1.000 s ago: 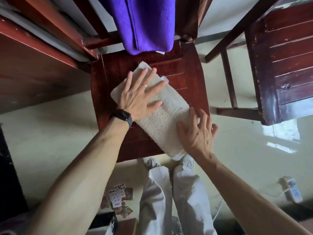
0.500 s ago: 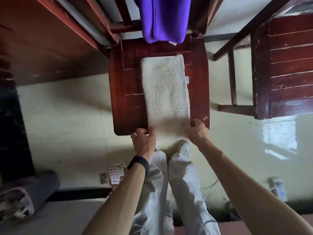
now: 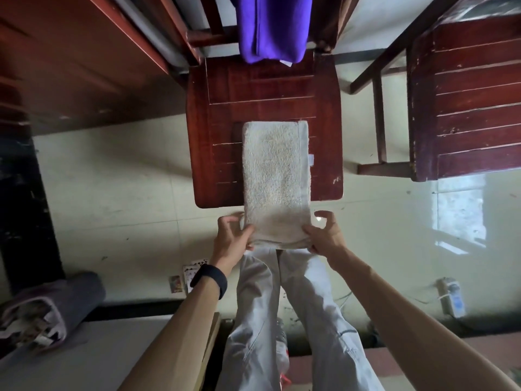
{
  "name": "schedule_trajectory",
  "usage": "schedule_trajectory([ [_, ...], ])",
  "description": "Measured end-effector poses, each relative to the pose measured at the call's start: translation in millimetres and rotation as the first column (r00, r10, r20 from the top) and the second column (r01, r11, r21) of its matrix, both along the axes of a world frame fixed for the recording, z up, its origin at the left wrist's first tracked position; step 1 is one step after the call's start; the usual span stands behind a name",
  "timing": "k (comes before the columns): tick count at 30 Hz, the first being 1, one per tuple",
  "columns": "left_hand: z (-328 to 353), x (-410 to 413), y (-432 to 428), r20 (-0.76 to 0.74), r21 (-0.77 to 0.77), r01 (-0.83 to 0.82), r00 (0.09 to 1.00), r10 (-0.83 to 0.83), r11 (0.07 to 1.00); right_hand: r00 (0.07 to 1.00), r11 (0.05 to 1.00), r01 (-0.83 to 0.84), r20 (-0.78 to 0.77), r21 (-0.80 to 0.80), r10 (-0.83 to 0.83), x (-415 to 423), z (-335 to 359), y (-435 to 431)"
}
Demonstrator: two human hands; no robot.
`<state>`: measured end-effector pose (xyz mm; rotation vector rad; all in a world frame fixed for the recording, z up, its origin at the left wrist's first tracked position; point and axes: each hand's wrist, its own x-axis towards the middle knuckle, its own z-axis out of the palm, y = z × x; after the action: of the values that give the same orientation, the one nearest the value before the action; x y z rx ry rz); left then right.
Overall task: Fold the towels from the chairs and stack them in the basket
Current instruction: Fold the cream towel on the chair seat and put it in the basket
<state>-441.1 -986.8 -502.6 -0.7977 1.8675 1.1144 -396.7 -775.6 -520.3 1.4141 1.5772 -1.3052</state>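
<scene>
A rolled grey mat [image 3: 53,309] lies on the pale tiled floor [image 3: 118,193] far left. The left hand [image 3: 229,238] and right hand [image 3: 324,235] pinch the near corners of the folded white towel [image 3: 275,179], which overhangs the middle chair's seat [image 3: 217,131]; a purple towel [image 3: 272,26] drapes its back, another chair [image 3: 468,94] at right

no readable text, labels or numbers
</scene>
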Motion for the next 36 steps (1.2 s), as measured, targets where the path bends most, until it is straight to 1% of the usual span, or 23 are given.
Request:
schedule_trajectory([
  [2, 13, -1, -1, -0.059, 0.033, 0.055, 0.997, -0.053, 0.998, 0.999, 0.999, 0.006, -0.047, -0.036, -0.008, 5, 10, -1],
  [4, 23, -10, -1, -0.058, 0.108, 0.089, 0.995, -0.083, 0.99, 0.994, 0.996, 0.038, -0.099, -0.083, -0.046, -1, 23, 2],
  [6, 32, -28, 1, 0.011, 0.194, 0.042, 0.999, -0.045, 0.98, 0.983, 0.975, 0.125, -0.114, -0.182, -0.147, -14, 34, 7],
  [8, 35, -50, -1, 0.134, 0.238, -0.045, 0.991, 0.013, 0.97, 0.959, 0.916, 0.224, -0.093, -0.332, -0.268, -30, 42, 17],
  [9, 36, -62, -4, 0.167, 0.264, -0.06, 0.986, 0.015, 0.963, 0.952, 0.895, 0.227, -0.105, -0.384, -0.286, -39, 44, 23],
  [10, 35, -74, -7, 0.159, 0.285, -0.012, 0.987, -0.035, 0.958, 0.953, 0.897, 0.178, -0.158, -0.405, -0.26, -47, 44, 29],
  [11, 33, -85, -9, 0.113, 0.292, 0.102, 0.984, -0.14, 0.951, 0.954, 0.921, 0.077, -0.239, -0.382, -0.179, -55, 43, 34],
  [12, 30, -96, -11, 0.048, 0.266, 0.235, 0.965, -0.257, 0.935, 0.945, 0.953, -0.062, -0.325, -0.297, -0.04, -63, 43, 37],
  [13, 27, -106, -11, -0.025, 0.224, 0.351, 0.935, -0.355, 0.909, 0.917, 0.968, -0.199, -0.376, -0.15, 0.13, -71, 39, 40],
  [14, 20, -114, -10, -0.085, 0.155, 0.446, 0.895, -0.438, 0.882, 0.875, 0.95, -0.311, -0.382, 0.024, 0.296, -80, 34, 41],
  [15, 12, -123, -8, -0.125, 0.074, 0.502, 0.862, -0.491, 0.862, 0.83, 0.907, -0.38, -0.364, 0.182, 0.421, -88, 27, 42],
  [16, 7, -131, -4, -0.141, 0.025, 0.503, 0.857, -0.495, 0.864, 0.808, 0.875, -0.399, -0.347, 0.275, 0.477, -96, 19, 42],
  [17, 3, -139, 0, -0.158, 0.038, 0.464, 0.877, -0.453, 0.885, 0.806, 0.874, -0.378, -0.355, 0.307, 0.473, -104, 11, 40],
  [19, -14, -148, 9, -0.162, 0.135, 0.329, 0.938, -0.307, 0.935, 0.844, 0.908, -0.282, -0.37, 0.308, 0.388, -115, -5, 33],
  [21, -24, -153, 22, -0.197, 0.132, 0.27, 0.95, -0.241, 0.954, 0.894, 0.935, -0.169, -0.351, 0.313, 0.279, -124, -17, 24],
  [23, -29, -155, 35, -0.236, 0.046, 0.269, 0.939, -0.251, 0.962, 0.922, 0.926, -0.121, -0.306, 0.357, 0.238, -132, -25, 17],
  [25, -32, -157, 45, -0.264, -0.075, 0.3, 0.914, -0.309, 0.951, 0.938, 0.916, -0.11, -0.266, 0.385, 0.224, -137, -31, 12],
  [26, -36, -159, 47, -0.283, -0.108, 0.308, 0.902, -0.327, 0.945, 0.941, 0.913, -0.1, -0.26, 0.396, 0.216, -140, -34, 9],
  [28, -44, -163, 49, -0.299, -0.142, 0.296, 0.897, -0.326, 0.945, 0.941, 0.903, -0.096, -0.256, 0.419, 0.219, -145, -40, 6],
  [31, -56, -166, 52, -0.261, -0.204, 0.291, 0.904, -0.339, 0.935, 0.94, 0.882, -0.126, -0.229, 0.454, 0.252, -151, -45, 4],
  [34, -60, -165, 55, -0.234, -0.256, 0.282, 0.91, -0.343, 0.925, 0.952, 0.858, -0.134, -0.174, 0.496, 0.25, -155, -48, 3],
  [36, -63, -164, 54, -0.233, -0.287, 0.274, 0.909, -0.345, 0.918, 0.951, 0.845, -0.133, -0.173, 0.519, 0.256, -154, -50, 3],
])
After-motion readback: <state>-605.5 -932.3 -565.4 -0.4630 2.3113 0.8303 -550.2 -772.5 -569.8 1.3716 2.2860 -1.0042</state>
